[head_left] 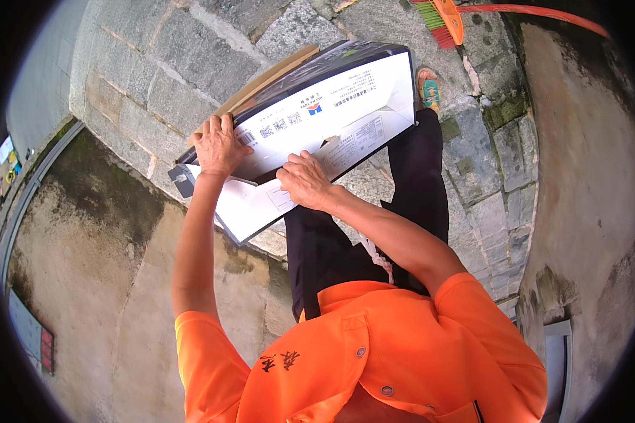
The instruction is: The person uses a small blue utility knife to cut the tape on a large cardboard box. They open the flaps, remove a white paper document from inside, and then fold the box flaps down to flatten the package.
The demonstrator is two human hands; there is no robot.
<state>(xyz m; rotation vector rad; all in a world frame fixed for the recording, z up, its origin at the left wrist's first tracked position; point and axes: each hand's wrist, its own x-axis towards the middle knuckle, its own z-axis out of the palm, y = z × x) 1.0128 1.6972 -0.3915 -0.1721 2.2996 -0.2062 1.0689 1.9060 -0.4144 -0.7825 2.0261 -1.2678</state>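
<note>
A large, flat cardboard box (pixel 317 99) with a white printed side and dark edges is tilted in front of my legs. Along its white side the flaps part in a dark gap, wider toward the left. My left hand (pixel 217 144) is closed over the box's far left edge, thumb on the white face. My right hand (pixel 305 180) is curled at the gap, its fingers gripping the near flap (pixel 250 204). What lies inside the box is hidden.
Stone paving (pixel 183 63) spreads under and beyond the box. A broom (pixel 446 21) with an orange head and red handle lies at the far right. My sandaled foot (pixel 429 88) stands beside the box's right end. Stained concrete walls (pixel 85 233) flank the paving.
</note>
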